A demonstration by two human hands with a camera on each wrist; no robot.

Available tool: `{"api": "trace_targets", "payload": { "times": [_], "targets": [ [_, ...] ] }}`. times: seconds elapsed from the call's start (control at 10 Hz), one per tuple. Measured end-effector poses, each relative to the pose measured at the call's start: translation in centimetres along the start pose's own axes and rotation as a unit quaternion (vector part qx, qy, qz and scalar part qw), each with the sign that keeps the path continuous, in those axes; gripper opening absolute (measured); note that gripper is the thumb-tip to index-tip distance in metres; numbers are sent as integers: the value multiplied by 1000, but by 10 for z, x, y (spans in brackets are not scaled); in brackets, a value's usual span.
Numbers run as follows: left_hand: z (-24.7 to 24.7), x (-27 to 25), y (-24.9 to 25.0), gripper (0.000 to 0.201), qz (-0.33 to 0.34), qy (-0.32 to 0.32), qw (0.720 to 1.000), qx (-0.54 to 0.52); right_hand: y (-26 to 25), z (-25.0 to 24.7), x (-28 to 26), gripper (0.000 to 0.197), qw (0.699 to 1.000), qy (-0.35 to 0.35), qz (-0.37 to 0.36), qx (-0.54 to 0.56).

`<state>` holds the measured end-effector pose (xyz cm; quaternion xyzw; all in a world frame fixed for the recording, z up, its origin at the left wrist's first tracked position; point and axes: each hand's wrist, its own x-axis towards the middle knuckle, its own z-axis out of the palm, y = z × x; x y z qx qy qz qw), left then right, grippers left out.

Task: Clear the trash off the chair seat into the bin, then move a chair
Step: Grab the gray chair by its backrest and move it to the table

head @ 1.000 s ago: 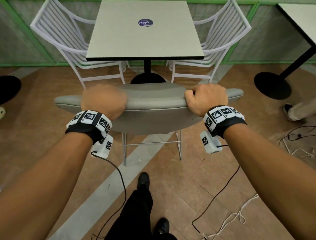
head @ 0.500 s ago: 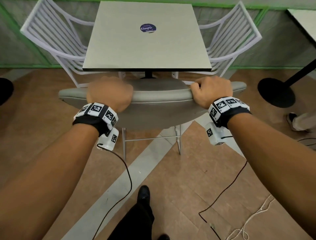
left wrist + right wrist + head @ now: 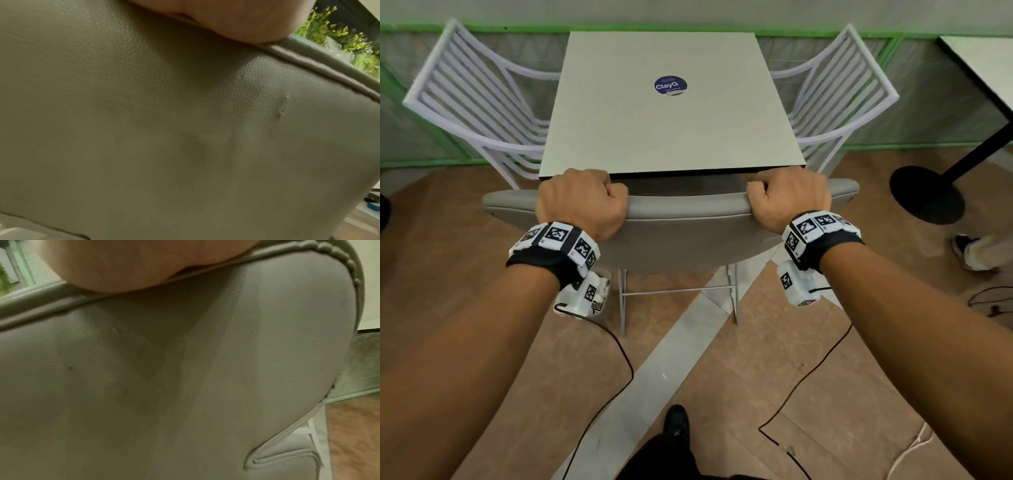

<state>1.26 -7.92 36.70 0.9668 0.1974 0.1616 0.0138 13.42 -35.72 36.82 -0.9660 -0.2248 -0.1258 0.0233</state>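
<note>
A grey padded chair stands with its backrest toward me, right against the near edge of a square pale table. My left hand grips the top rim of the backrest on the left, fingers curled over it. On the right side of that rim my right hand grips the same way. The seat is hidden under the table and behind the backrest. Both wrist views fill with the grey leather back, with the heel of a hand at the top. No trash or bin shows.
Two white slatted metal chairs flank the table. A second table's black round base stands at right, with another person's shoe near it. Cables trail over the brown floor by my own feet.
The grey chair has slid forward toward the table with both hands on its backrest; its seat, visible a second ago, is now tucked under the tabletop.
</note>
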Motion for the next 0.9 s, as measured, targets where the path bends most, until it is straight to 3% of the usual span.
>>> {"api": "trace_targets", "payload": {
  "times": [0.6, 0.7, 0.8, 0.9],
  "targets": [
    [-2, -29, 6, 34, -9, -1, 1000, -10, 0, -4, -26, 39, 999, -28, 10, 36],
    [-6, -38, 0, 35, 25, -2, 999, -40, 1, -9, -40, 38, 996, -36, -32, 70],
    [-10, -60, -7, 34, 71, 17, 994, -81, 10, -18, -73, 39, 990, -20, -74, 121],
    [-6, -119, -20, 51, 88, -10, 991, -100, 14, -11, -144, 48, 980, -66, -91, 162]
  ]
}}
